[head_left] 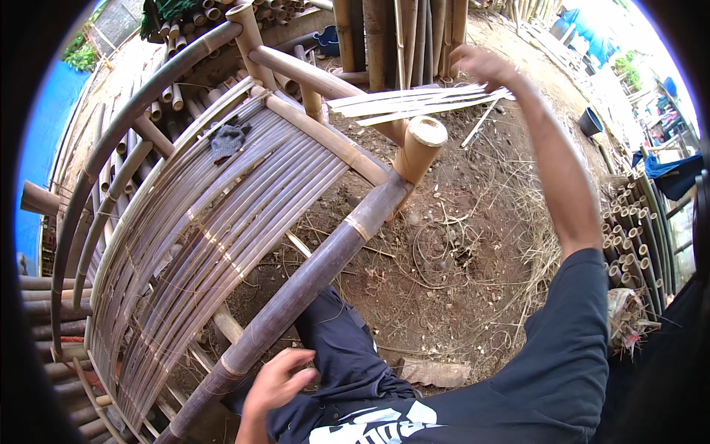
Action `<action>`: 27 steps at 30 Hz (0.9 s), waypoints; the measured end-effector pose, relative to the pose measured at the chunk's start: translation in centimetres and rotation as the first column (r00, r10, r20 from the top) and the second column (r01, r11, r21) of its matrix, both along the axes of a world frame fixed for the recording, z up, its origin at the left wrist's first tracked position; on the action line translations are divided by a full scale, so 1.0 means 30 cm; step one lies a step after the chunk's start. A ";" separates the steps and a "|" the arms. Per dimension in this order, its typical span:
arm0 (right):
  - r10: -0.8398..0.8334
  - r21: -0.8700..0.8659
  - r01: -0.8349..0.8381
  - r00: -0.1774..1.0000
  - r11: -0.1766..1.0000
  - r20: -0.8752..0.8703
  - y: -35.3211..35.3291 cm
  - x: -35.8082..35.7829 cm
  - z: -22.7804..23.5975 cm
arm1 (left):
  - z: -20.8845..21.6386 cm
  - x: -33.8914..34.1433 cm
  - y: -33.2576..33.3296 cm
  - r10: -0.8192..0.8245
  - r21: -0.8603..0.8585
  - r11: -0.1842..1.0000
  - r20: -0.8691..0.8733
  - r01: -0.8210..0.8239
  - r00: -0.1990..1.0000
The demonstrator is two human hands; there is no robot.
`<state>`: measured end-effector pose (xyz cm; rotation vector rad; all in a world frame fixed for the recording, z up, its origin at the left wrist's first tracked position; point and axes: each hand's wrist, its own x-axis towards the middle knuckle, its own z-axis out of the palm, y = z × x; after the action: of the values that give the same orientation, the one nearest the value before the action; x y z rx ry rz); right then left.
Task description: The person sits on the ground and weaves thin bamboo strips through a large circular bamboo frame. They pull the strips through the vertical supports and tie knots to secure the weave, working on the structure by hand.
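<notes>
A bamboo bench or seat frame (296, 311) stands at my left, with a panel of thin bamboo slats (222, 214) across it. My left hand (281, 377) is beside the thick dark front rail, near my knee; its fingers are apart and hold nothing I can see. My right arm is stretched far forward and to the right. My right hand (484, 66) is bent at the wrist, just above the right end of several pale thin bamboo strips (414, 103). These strips reach across the frame's end rail. Whether the fingers grip any of them is unclear.
A dark grey glove (228, 140) lies on the slats. Thick bamboo poles (392, 44) stand upright at the back. Cut bamboo (629, 244) is stacked at the right, with shavings on the dirt floor (436, 237). A dark bucket (590, 121) stands farther off.
</notes>
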<state>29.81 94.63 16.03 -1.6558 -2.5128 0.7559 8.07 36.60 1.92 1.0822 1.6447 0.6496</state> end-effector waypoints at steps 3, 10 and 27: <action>0.179 -0.062 -0.179 0.984 0.982 -0.007 -0.282 -0.107 -0.099 | -0.051 -0.080 -0.228 0.333 -0.066 0.942 0.278 -0.328 0.901; 0.186 0.384 -0.262 0.957 0.885 0.223 -0.454 -0.186 -0.373 | -0.073 -0.052 -0.405 0.513 -0.143 0.858 0.306 -0.494 0.802; 0.808 -0.199 -0.832 0.553 0.518 -0.205 -1.703 -0.435 -0.568 | -0.696 0.018 -1.587 0.908 0.006 0.201 -0.375 -0.979 0.184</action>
<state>16.77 43.54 -1.00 -0.2587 -3.1764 1.2267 8.62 -11.01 -18.96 -0.2898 2.5750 1.0588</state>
